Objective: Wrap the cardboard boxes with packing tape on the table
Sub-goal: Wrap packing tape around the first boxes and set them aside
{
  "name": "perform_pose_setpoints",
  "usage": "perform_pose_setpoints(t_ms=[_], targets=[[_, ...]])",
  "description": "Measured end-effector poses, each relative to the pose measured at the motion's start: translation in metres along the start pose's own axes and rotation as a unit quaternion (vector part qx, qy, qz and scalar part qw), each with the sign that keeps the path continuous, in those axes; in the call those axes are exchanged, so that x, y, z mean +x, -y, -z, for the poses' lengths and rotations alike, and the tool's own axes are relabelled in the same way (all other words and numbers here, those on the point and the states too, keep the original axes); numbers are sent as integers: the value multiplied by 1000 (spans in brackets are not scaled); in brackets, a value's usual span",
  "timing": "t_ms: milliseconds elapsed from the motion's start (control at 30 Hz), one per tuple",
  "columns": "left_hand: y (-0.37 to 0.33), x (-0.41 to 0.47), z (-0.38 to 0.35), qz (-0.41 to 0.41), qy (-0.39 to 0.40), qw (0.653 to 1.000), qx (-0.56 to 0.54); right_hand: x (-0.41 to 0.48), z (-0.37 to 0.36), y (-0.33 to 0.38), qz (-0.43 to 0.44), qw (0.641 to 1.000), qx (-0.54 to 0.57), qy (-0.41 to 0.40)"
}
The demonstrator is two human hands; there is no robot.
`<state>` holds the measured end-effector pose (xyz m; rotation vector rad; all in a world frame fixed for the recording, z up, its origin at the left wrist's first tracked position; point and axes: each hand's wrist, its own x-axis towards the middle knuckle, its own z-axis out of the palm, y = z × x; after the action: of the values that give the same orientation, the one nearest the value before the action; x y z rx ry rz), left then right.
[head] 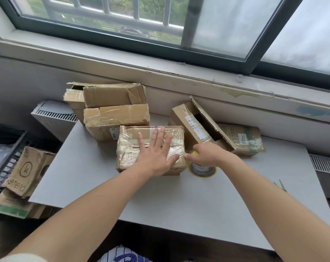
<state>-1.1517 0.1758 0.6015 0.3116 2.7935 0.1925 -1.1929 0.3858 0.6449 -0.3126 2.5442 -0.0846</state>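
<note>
L hand (156, 152) lies flat, fingers straight and spread apart, palm down on top of the brown cardboard box wrapped in shiny clear tape (130, 146). That box sits mid-table on the flat grey table (160, 195). The hand covers the box's near right top, so the tape seam there is hidden.

R hand (209, 154) is clamped over the yellow-rimmed roll of clear packing tape (202, 170), fingers curled on its top, thumb pointing at the box's near right corner. The roll stands just right of the box. Its upper half is hidden under the hand; only the "MADE IN CHINA" print on the core reads. Can't tell if a strip runs from roll to box.

Far left: stack of two taped brown boxes (115, 106), w/ another crumpled box behind, mostly hidden. Right of the centre box: open brown box with raised flap (190, 121), inside dark, contents not visible. Beyond it a flattened brown box with green print (243, 137), partly behind the flap.

Off the table on the left: brown box with round logo (28, 167), text partly cut off, leaning on a dark crate (7, 163). White radiator (52, 118) is far left, part hidden by the stack. Thin pointed item (281, 184) at the table's right edge, too small to ID. Window frame (160, 48) runs along the far side.
</note>
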Motion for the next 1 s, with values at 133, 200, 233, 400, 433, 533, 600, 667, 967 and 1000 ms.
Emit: perform_pose_setpoints(t_ms=[133, 200, 233, 400, 433, 533, 600, 667, 967, 1000], targets=[[23, -11, 4, -25, 9, 1000, 8, -1, 5, 0, 7, 1000, 0, 5], [47, -20, 4, -11, 9, 1000, 22, -3, 5, 1, 14, 1000, 2, 7], [60, -26, 4, -2, 8, 999, 34, -4, 4, 3, 19, 1000, 2, 9], [108, -40, 22, 70, 39, 994, 68, -8, 1, 11, 29, 1000, 5, 10], [107, -41, 28, 70, 44, 994, 76, -9, 1, 11, 32, 999, 1, 8], [77, -34, 44, -16, 37, 995, 87, -11, -3, 9, 32, 999, 0, 2], [43, -25, 44, -90, 45, 992, 75, -12, -4, 10, 31, 999, 3, -7], [11, -11, 37, -141, 62, 984, 89, -15, -5, 11, 33, 999, 8, -25], [-27, 20, 49, -181, 113, 971, 107, -39, 7, 2, 20, 993, 113, -22], [-25, 17, 56, -204, 120, 967, 91, -46, 17, 1, 23, 991, 129, -19]])
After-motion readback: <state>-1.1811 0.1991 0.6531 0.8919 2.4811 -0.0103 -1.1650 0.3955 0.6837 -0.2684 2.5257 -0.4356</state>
